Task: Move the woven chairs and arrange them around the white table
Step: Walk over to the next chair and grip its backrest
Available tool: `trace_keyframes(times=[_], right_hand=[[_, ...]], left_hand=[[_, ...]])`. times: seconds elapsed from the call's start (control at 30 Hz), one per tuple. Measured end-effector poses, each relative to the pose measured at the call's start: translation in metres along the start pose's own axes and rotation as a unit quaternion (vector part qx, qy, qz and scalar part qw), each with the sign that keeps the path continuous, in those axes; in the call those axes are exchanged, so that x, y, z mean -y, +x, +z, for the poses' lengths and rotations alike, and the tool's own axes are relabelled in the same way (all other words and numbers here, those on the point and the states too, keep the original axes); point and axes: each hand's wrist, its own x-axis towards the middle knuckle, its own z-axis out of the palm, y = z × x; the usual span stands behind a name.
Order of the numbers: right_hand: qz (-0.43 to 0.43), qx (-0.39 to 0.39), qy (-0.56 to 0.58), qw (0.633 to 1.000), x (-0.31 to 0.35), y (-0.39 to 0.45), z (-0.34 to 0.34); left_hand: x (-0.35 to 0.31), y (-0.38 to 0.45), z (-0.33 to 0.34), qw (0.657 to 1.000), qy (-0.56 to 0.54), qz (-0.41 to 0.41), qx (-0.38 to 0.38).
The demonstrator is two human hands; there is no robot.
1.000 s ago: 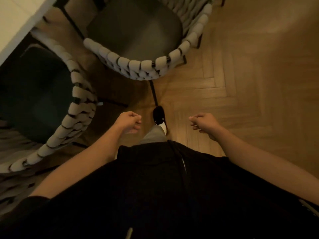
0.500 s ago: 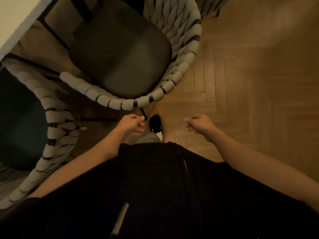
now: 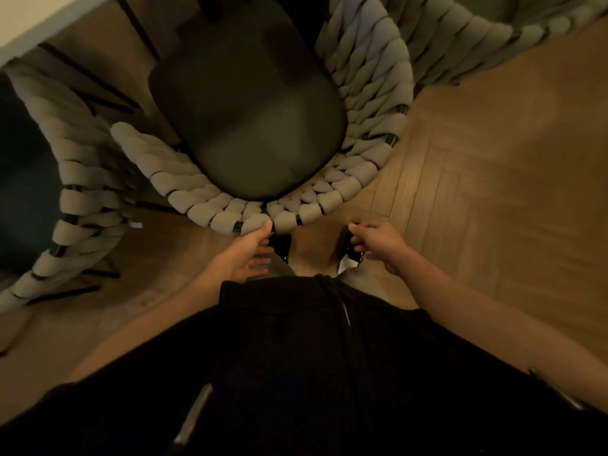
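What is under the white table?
Under the white table, the front of the middle chair's dark seat and some thin black legs show above wood floor. Anything farther under is covered by the tabletop or out of frame.

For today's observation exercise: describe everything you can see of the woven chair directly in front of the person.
The woven chair has a curved back and sides wrapped in thick, pale, rope-like bands over a thin dark frame, around a smooth dark rounded seat. It stands upright on the herringbone wood floor, facing the white table, between two similar chairs. The left hand, open, touches the back rim with a fingertip; the right hand hangs just short of it, fingers loosely curled.
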Motion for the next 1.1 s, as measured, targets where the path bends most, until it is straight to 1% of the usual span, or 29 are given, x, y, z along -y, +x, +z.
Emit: trace_keyframes(times=[0.1, 0.17, 0.23, 0.3, 0.47, 0.57, 0.73, 0.9, 1.1], right_hand=[[-0.009, 0.02, -0.003, 1.0, 0.014, 0.017, -0.025], [-0.012, 0.035, -0.004, 0.999, 0.024, 0.029, -0.044], [-0.019, 0.041, -0.001, 0.999, 0.036, 0.041, -0.062], [-0.02, 0.046, 0.019, 0.999, 0.049, 0.053, -0.08], [0.011, 0.065, 0.064, 0.996, 0.075, 0.078, -0.104], [0.022, 0.077, 0.084, 0.993, 0.089, 0.088, -0.102], [0.07, 0.103, 0.175, 0.977, 0.111, 0.102, -0.079], [0.132, 0.11, 0.248, 0.953, 0.126, 0.115, -0.071], [0.145, 0.104, 0.274, 0.945, 0.128, 0.119, -0.07]], left_hand=[[0.004, 0.006, 0.021, 0.995, -0.096, 0.018, -0.03], [0.007, 0.012, 0.039, 0.98, -0.184, 0.04, -0.067], [0.008, 0.018, 0.057, 0.953, -0.277, 0.061, -0.102], [0.005, 0.021, 0.075, 0.92, -0.366, 0.078, -0.113], [-0.014, 0.026, 0.095, 0.852, -0.499, 0.094, -0.129], [-0.02, 0.029, 0.092, 0.822, -0.544, 0.094, -0.143], [-0.024, 0.035, 0.093, 0.793, -0.587, 0.073, -0.146], [-0.032, 0.039, 0.099, 0.791, -0.596, 0.069, -0.119], [-0.029, 0.046, 0.092, 0.739, -0.645, 0.059, -0.184]])
